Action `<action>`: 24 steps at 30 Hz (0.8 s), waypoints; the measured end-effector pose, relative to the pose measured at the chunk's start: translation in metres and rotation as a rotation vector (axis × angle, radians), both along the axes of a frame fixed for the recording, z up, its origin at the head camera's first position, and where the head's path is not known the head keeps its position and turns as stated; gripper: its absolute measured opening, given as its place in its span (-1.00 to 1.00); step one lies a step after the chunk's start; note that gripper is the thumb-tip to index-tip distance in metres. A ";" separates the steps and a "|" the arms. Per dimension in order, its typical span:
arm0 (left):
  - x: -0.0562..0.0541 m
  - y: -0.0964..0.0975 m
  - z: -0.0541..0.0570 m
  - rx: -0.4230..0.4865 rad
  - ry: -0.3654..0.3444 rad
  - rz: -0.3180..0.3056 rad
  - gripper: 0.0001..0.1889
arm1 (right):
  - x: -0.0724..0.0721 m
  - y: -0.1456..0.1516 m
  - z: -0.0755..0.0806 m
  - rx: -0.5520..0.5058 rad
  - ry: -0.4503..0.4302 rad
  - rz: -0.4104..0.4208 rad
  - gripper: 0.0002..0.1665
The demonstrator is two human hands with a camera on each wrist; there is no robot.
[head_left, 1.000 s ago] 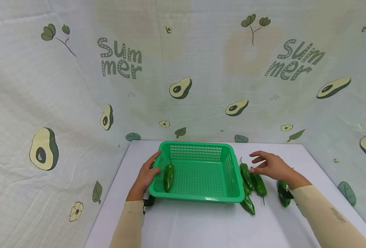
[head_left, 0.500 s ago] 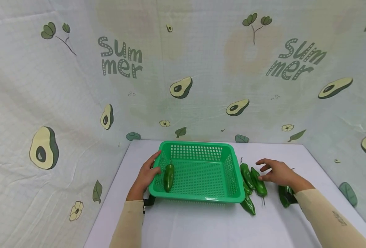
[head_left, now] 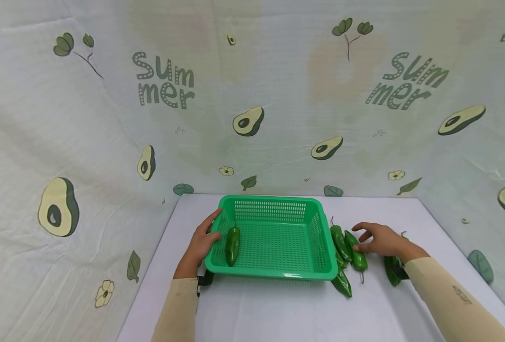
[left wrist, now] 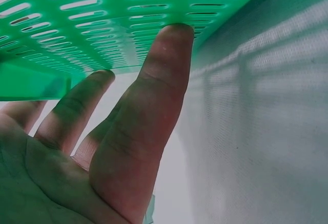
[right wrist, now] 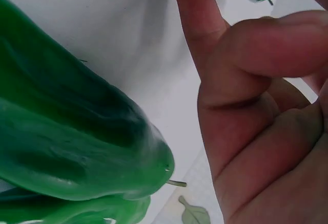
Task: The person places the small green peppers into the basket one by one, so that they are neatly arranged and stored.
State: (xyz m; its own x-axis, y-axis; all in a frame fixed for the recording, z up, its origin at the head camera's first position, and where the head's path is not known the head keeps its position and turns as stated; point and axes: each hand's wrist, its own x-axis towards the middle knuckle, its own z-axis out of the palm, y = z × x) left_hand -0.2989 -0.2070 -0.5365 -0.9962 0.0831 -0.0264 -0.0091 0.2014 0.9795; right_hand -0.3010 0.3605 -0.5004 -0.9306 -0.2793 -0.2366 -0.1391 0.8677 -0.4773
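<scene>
A green plastic basket (head_left: 274,274) with slotted walls stands mid-table, one green chili pepper (head_left: 233,246) lying inside at its left. My left hand (head_left: 201,242) grips the basket's left side, thumb over the rim; the left wrist view has its fingers (left wrist: 166,60) against the slotted wall from outside. Right of the basket, my right hand (head_left: 380,240) hovers low at another chili pepper (head_left: 357,256), thumb and fingers apart on either side of it. Whether the thumb touches that pepper is hard to tell. In the right wrist view, a large pepper (right wrist: 77,126) lies beside the bent fingers.
More chili peppers (head_left: 341,242) lie along the basket's right wall. Others (head_left: 391,270) sit partly hidden under my right wrist. A printed cloth (head_left: 286,95) hangs behind and beside the white table (head_left: 278,313).
My right hand has moved slightly right and down toward the chili pepper. The left hand keeps its place on the basket, and the basket has not moved.
</scene>
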 end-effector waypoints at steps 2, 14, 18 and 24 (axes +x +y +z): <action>0.000 0.000 0.000 -0.003 -0.003 0.000 -0.06 | 0.001 0.000 -0.002 -0.015 -0.019 -0.004 -0.17; 0.001 0.000 -0.003 -0.022 -0.004 0.004 -0.05 | 0.008 -0.001 -0.011 -0.217 -0.144 -0.036 -0.20; 0.000 -0.001 -0.002 -0.022 0.002 0.005 -0.05 | 0.005 -0.002 -0.013 -0.233 -0.168 -0.041 -0.16; -0.002 -0.001 -0.002 -0.012 0.001 0.003 -0.05 | 0.003 -0.005 -0.013 -0.251 -0.191 -0.058 -0.12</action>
State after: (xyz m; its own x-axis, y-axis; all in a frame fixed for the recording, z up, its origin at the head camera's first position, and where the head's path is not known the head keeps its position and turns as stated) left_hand -0.3008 -0.2078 -0.5386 -0.9965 0.0793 -0.0267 -0.0093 0.2128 0.9771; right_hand -0.2982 0.3552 -0.5138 -0.8922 -0.2987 -0.3387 0.0198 0.7234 -0.6902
